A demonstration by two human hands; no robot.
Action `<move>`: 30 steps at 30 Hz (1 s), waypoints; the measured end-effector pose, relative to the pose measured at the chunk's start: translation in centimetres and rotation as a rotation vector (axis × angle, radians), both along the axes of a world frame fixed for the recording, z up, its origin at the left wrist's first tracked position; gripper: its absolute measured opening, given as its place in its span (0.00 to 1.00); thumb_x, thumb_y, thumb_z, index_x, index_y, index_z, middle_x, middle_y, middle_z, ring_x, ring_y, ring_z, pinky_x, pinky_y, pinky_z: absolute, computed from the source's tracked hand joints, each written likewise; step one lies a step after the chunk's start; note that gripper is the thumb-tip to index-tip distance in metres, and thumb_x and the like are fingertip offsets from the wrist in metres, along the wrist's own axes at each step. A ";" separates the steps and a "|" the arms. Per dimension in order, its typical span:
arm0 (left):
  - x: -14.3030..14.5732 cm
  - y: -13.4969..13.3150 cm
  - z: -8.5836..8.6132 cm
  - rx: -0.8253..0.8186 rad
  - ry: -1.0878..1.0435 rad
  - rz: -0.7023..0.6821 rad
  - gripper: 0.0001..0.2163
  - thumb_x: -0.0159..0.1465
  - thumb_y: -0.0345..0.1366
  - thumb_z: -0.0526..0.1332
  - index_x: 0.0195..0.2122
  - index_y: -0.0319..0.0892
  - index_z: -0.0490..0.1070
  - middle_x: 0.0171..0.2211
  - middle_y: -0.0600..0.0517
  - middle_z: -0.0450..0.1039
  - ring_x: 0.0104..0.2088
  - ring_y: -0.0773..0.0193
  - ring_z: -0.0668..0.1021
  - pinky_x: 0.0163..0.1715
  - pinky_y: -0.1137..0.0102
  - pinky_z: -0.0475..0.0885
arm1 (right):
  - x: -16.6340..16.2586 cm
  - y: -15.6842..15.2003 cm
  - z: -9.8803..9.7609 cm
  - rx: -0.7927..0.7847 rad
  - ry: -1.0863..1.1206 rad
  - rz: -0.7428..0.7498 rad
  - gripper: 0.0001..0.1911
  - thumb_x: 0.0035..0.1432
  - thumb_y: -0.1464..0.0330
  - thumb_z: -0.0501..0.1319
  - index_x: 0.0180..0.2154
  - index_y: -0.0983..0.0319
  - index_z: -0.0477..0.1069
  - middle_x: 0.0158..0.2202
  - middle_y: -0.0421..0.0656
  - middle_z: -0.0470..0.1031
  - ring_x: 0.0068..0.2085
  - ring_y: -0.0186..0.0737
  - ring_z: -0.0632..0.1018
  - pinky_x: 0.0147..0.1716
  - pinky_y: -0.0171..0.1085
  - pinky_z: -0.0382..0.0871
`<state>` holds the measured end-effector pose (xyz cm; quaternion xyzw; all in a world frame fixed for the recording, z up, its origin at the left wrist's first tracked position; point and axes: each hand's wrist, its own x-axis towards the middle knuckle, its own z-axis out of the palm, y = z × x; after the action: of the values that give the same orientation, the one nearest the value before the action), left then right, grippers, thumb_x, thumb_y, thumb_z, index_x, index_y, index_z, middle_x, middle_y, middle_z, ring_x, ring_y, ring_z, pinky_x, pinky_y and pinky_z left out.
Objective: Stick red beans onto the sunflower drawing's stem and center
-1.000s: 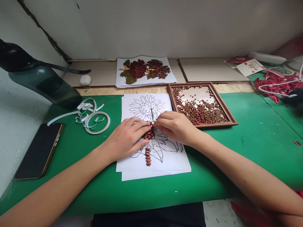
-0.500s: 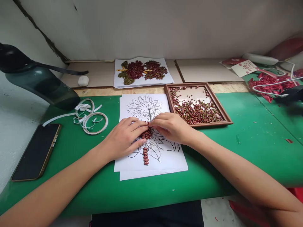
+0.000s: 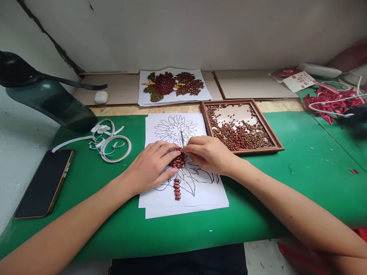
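Note:
A white sheet with a line drawing of a flower lies on the green mat. Red-brown beans run in a row up the drawn stem and cluster between my hands. My left hand rests on the paper, its fingers lying flat beside the cluster. My right hand is next to it, fingertips pressed together at the top of the bean cluster; what they pinch is too small to make out.
A brown wooden frame tray of loose beans sits right of the sheet. A finished bean picture lies behind. Left are tape rolls and strips, a phone, a dark bottle and a white earbud case. Red scraps lie far right.
My hands stay at the bean cluster with only small finger movement. The view has shifted slightly.

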<state>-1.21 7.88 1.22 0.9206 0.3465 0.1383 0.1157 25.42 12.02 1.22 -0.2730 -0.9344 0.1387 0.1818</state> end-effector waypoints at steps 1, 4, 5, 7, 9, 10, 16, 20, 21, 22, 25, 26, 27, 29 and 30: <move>0.0 0.0 0.0 -0.003 0.002 0.001 0.21 0.77 0.44 0.55 0.65 0.38 0.69 0.66 0.40 0.69 0.64 0.47 0.70 0.60 0.49 0.72 | 0.0 0.0 0.0 -0.001 -0.009 0.004 0.15 0.71 0.75 0.54 0.49 0.64 0.80 0.37 0.46 0.77 0.35 0.39 0.75 0.33 0.39 0.65; 0.0 0.0 0.0 -0.008 0.005 0.003 0.21 0.77 0.44 0.55 0.65 0.38 0.69 0.65 0.41 0.70 0.63 0.47 0.70 0.61 0.48 0.72 | 0.0 0.0 0.1 0.012 -0.025 0.008 0.16 0.69 0.76 0.55 0.48 0.63 0.80 0.37 0.45 0.76 0.35 0.39 0.74 0.33 0.39 0.64; -0.1 0.0 0.0 -0.009 0.004 0.003 0.21 0.77 0.44 0.56 0.65 0.38 0.69 0.65 0.41 0.70 0.63 0.47 0.70 0.61 0.48 0.72 | 0.0 0.0 0.1 0.025 -0.032 0.006 0.16 0.69 0.76 0.55 0.48 0.63 0.80 0.36 0.45 0.76 0.35 0.39 0.74 0.33 0.39 0.63; 0.0 0.0 -0.1 -0.013 0.002 0.004 0.21 0.77 0.44 0.56 0.64 0.38 0.69 0.65 0.41 0.70 0.64 0.47 0.70 0.61 0.48 0.72 | 0.0 0.1 0.2 0.058 -0.060 0.005 0.15 0.69 0.76 0.55 0.47 0.62 0.80 0.36 0.45 0.76 0.35 0.40 0.74 0.33 0.39 0.63; 0.0 0.0 -0.1 -0.019 0.000 0.004 0.20 0.77 0.44 0.56 0.64 0.38 0.69 0.65 0.41 0.70 0.64 0.47 0.70 0.61 0.48 0.71 | 0.0 0.1 0.3 0.099 -0.102 0.008 0.15 0.70 0.75 0.55 0.45 0.62 0.81 0.36 0.45 0.76 0.34 0.40 0.73 0.33 0.40 0.62; 0.0 0.0 -0.1 -0.022 -0.001 0.005 0.20 0.77 0.43 0.56 0.65 0.38 0.69 0.65 0.40 0.70 0.64 0.47 0.70 0.62 0.48 0.71 | 0.0 0.1 0.4 0.121 -0.127 0.010 0.14 0.70 0.75 0.56 0.45 0.61 0.81 0.36 0.46 0.77 0.34 0.40 0.73 0.34 0.40 0.62; -0.1 0.1 -0.2 -0.032 -0.015 0.010 0.20 0.76 0.44 0.56 0.65 0.40 0.69 0.65 0.41 0.70 0.64 0.47 0.71 0.62 0.47 0.71 | -0.3 -0.4 1.4 0.203 -0.265 0.034 0.10 0.70 0.73 0.59 0.45 0.61 0.80 0.36 0.45 0.77 0.35 0.41 0.72 0.36 0.41 0.61; -0.1 0.1 -0.2 -0.036 -0.010 0.015 0.20 0.76 0.44 0.56 0.65 0.41 0.69 0.65 0.41 0.70 0.64 0.47 0.71 0.62 0.47 0.71 | -0.5 -0.5 1.5 0.215 -0.297 0.035 0.09 0.70 0.73 0.60 0.45 0.62 0.79 0.38 0.45 0.78 0.36 0.42 0.73 0.37 0.42 0.62; -0.1 0.1 -0.2 -0.033 -0.008 0.018 0.21 0.77 0.44 0.56 0.67 0.41 0.68 0.66 0.41 0.70 0.64 0.47 0.70 0.62 0.47 0.71 | -0.4 -0.4 1.3 0.215 -0.278 0.037 0.10 0.70 0.73 0.59 0.46 0.62 0.79 0.38 0.46 0.78 0.36 0.41 0.73 0.37 0.42 0.62; -0.1 0.1 -0.1 -0.027 -0.004 0.020 0.22 0.77 0.44 0.55 0.68 0.42 0.66 0.66 0.42 0.69 0.64 0.47 0.70 0.62 0.48 0.71 | -0.2 -0.2 1.2 0.216 -0.247 0.037 0.11 0.70 0.73 0.59 0.47 0.62 0.79 0.38 0.46 0.79 0.36 0.41 0.73 0.37 0.42 0.63; 0.0 0.1 0.0 -0.002 0.033 0.013 0.24 0.77 0.45 0.54 0.72 0.43 0.62 0.70 0.43 0.65 0.67 0.46 0.67 0.63 0.47 0.70 | 0.5 0.2 0.9 0.225 -0.113 0.004 0.14 0.71 0.73 0.56 0.48 0.61 0.80 0.37 0.45 0.80 0.34 0.40 0.74 0.34 0.41 0.63; 0.0 0.0 0.0 0.004 0.053 0.008 0.24 0.78 0.45 0.54 0.71 0.44 0.62 0.71 0.44 0.63 0.68 0.46 0.66 0.63 0.46 0.69 | 0.7 0.3 0.9 0.228 -0.067 -0.025 0.14 0.71 0.74 0.55 0.47 0.61 0.80 0.37 0.45 0.80 0.34 0.40 0.75 0.34 0.41 0.63; 0.0 0.0 0.0 0.006 0.072 0.004 0.24 0.78 0.46 0.53 0.71 0.44 0.63 0.72 0.44 0.63 0.69 0.45 0.65 0.63 0.46 0.69 | 1.0 0.4 1.1 0.231 -0.023 -0.059 0.15 0.71 0.74 0.54 0.46 0.60 0.80 0.37 0.45 0.80 0.35 0.40 0.76 0.34 0.41 0.64; 0.1 0.0 0.1 0.002 0.101 0.012 0.23 0.78 0.47 0.52 0.69 0.45 0.66 0.73 0.46 0.61 0.70 0.44 0.63 0.64 0.44 0.68 | 1.6 0.7 1.6 0.232 0.044 -0.139 0.16 0.70 0.74 0.54 0.45 0.59 0.81 0.36 0.45 0.81 0.36 0.40 0.77 0.34 0.40 0.65; 0.1 -0.1 0.1 -0.003 0.108 0.023 0.22 0.78 0.47 0.52 0.69 0.46 0.67 0.74 0.46 0.60 0.71 0.43 0.63 0.65 0.43 0.67 | 1.9 0.9 1.9 0.231 0.067 -0.187 0.16 0.70 0.73 0.54 0.45 0.59 0.81 0.36 0.45 0.81 0.36 0.40 0.78 0.33 0.40 0.66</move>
<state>-1.08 7.81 1.29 0.9226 0.3628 0.0890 0.0964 27.33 12.91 3.11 -0.3312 -0.9082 0.0218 0.2550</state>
